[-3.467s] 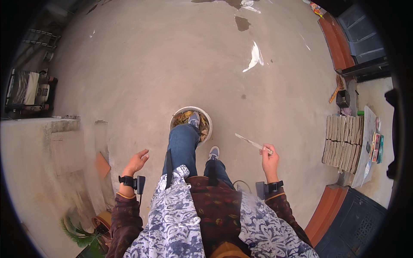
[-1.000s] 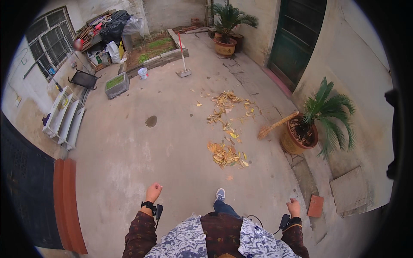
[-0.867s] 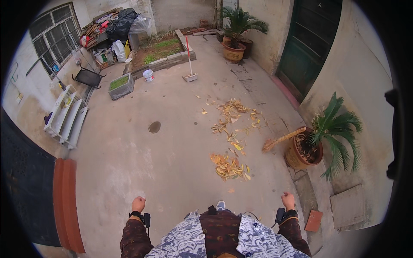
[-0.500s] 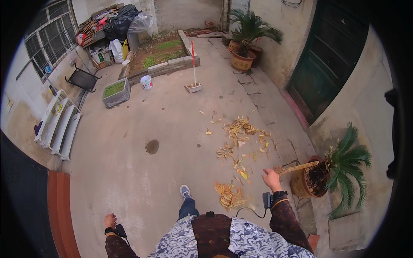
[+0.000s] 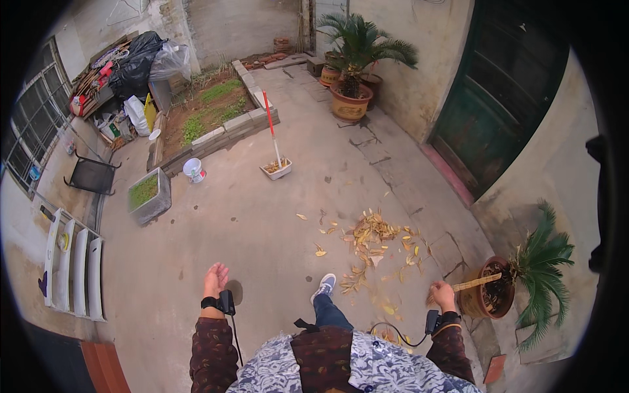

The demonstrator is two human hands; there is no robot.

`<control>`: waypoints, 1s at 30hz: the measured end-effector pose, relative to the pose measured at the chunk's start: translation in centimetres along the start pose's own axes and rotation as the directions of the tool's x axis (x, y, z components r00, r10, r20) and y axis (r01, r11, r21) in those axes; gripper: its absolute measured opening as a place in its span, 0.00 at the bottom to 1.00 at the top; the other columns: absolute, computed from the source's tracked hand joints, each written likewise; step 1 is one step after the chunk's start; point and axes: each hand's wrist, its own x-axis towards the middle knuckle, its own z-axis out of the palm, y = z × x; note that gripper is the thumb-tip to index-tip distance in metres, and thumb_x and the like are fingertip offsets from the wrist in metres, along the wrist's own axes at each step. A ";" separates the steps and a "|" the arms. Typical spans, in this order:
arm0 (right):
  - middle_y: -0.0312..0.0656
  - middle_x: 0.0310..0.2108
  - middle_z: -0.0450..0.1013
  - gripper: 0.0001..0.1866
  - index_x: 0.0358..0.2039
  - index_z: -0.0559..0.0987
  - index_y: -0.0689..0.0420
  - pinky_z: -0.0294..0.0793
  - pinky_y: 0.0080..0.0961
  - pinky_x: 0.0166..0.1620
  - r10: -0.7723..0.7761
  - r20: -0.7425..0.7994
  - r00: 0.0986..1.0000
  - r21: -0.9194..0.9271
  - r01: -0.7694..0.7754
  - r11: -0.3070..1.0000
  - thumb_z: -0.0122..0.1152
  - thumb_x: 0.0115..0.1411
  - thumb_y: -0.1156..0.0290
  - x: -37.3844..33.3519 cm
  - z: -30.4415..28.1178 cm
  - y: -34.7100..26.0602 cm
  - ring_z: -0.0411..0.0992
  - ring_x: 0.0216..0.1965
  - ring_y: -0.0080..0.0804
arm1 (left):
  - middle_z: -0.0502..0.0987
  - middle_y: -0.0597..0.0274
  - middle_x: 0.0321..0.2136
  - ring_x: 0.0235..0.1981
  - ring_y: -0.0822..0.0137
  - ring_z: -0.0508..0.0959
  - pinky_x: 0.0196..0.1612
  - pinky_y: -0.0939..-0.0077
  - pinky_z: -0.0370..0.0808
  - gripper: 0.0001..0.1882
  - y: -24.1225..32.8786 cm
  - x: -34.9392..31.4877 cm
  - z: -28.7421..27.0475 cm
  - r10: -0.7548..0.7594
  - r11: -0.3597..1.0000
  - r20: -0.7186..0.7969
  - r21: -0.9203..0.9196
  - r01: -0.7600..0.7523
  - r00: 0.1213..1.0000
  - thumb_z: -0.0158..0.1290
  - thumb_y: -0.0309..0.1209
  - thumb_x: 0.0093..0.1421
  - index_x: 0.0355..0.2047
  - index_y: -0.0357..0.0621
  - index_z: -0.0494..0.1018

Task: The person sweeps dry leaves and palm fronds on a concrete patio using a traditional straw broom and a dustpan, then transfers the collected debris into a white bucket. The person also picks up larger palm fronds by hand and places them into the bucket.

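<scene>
A short straw hand broom (image 5: 477,282) is in my right hand (image 5: 443,296), whose fingers are wrapped round it. Its pale end points right, over the rim of a clay pot (image 5: 473,300) with a small cycad (image 5: 545,262); my hand and wrist hide part of the broom. My left hand (image 5: 215,280) is held out over the concrete, empty, fingers apart. Ahead of my right hand lies a loose heap of dry yellow leaves (image 5: 373,230), with more scattered toward me. Farther off stands a dustpan (image 5: 278,171) with an upright red and white handle and leaves inside.
A white bucket (image 5: 194,171) and a stone planter (image 5: 152,199) stand left of the dustpan, by a brick-edged bed (image 5: 219,134). White shelves (image 5: 73,268) lean along the left wall. Potted cycads (image 5: 350,105) stand at the back right, beyond a green door (image 5: 498,111).
I have stepped forward, so the leaves and dustpan are nearer. My left hand has swung forward and up. The right hand still holds the broom, now lower in view.
</scene>
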 end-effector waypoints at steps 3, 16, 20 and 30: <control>0.44 0.36 0.75 0.19 0.43 0.76 0.52 0.68 0.36 0.45 -0.003 -0.006 1.000 0.003 0.003 1.000 0.55 0.49 0.62 7.5 1.3 -4.0 0.72 0.40 0.41 | 0.70 0.62 0.48 0.47 0.65 0.71 0.45 0.70 0.67 0.18 2.7 7.2 9.7 -0.075 0.986 0.104 0.156 0.059 0.992 0.40 0.39 0.62 0.50 0.47 0.63; 0.47 0.33 0.75 0.17 0.42 0.75 0.55 0.72 0.32 0.41 -0.192 -0.182 0.964 0.135 0.218 0.967 0.56 0.50 0.69 27.1 -1.4 -26.8 0.74 0.36 0.40 | 0.61 0.56 0.54 0.53 0.60 0.64 0.50 0.62 0.64 0.34 25.5 34.1 37.8 0.064 0.966 0.152 0.237 -0.099 0.986 0.50 0.39 0.57 0.59 0.45 0.48; 0.47 0.34 0.75 0.18 0.42 0.75 0.56 0.72 0.32 0.42 0.066 -0.150 0.987 0.077 -0.055 0.996 0.58 0.49 0.68 25.8 1.3 -28.3 0.74 0.36 0.40 | 0.55 0.48 0.57 0.57 0.52 0.59 0.53 0.54 0.61 0.46 32.2 45.2 45.8 0.158 0.834 0.189 0.499 -0.234 0.969 0.56 0.41 0.51 0.62 0.43 0.40; 0.44 0.33 0.75 0.16 0.41 0.75 0.52 0.69 0.40 0.43 0.640 0.012 0.769 0.002 -0.640 0.769 0.56 0.50 0.63 15.3 6.5 -36.5 0.73 0.36 0.43 | 0.57 0.50 0.56 0.55 0.62 0.60 0.54 0.67 0.59 0.40 36.1 71.2 58.0 0.257 0.719 0.307 0.573 -0.393 0.916 0.55 0.38 0.53 0.60 0.36 0.48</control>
